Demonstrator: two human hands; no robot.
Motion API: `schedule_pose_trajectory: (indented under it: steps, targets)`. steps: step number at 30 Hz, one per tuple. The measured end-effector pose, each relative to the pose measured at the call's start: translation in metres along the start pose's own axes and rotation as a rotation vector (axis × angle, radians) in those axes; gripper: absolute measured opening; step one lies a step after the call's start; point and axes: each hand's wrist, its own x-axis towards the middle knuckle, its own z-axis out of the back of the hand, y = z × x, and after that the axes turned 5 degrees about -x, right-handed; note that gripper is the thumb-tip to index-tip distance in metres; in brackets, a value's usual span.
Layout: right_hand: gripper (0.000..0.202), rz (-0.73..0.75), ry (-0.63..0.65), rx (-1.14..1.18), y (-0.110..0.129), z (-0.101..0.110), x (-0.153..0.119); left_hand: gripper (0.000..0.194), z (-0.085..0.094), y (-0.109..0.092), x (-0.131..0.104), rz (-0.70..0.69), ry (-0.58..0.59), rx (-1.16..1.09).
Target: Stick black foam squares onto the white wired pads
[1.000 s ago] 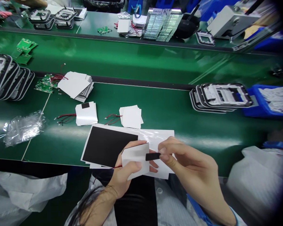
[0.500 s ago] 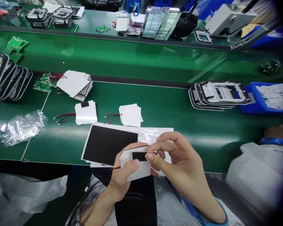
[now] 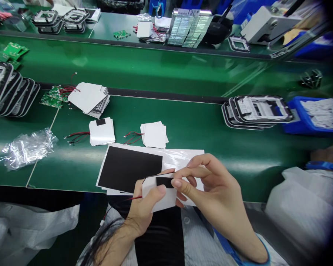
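Observation:
My left hand [image 3: 141,212] is closed on a thin white panel [image 3: 163,203] with a clipped corner, its thumb flat on the front face. A red wire runs from the panel's left side. Across the upper part of the panel lies a small black sticker [image 3: 164,182]. My right hand [image 3: 220,188] pinches the right end of that sticker between thumb and index finger, the other fingers curled. Beneath and beyond the hands is a white backing sheet [image 3: 183,157] with a large black rectangle [image 3: 127,168] on it.
Behind the sheet lie white panels with wires [image 3: 102,133], another small pile [image 3: 154,135] and a taller stack [image 3: 87,96]. Frames [image 3: 262,111] and a blue bin [image 3: 299,125] stand right; more frames [image 3: 15,92] and a plastic bag [image 3: 30,147] left. Another person's sleeve [image 3: 294,199] is at right.
Both hands stay nearly in place, with the right thumb and index finger still at the sticker's right end. The view has shifted very slightly.

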Motion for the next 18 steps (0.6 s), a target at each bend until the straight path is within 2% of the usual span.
schedule_pose_trajectory:
  steps: [6,12,18]
  targets:
    - [0.026,0.030,-0.001,-0.016,0.0019,-0.0015,0.0004,0.032,0.0018,0.0014,0.0005,-0.005,-0.001,-0.004]
    - [0.025,0.093,-0.039,-0.095,0.0047,-0.0032,0.0033,0.037,0.0026,0.0034,0.0012,-0.008,-0.078,-0.014]
    - [0.025,0.110,-0.042,-0.123,0.0036,-0.0041,0.0045,0.038,0.0080,0.0049,0.0034,-0.002,-0.070,0.027]
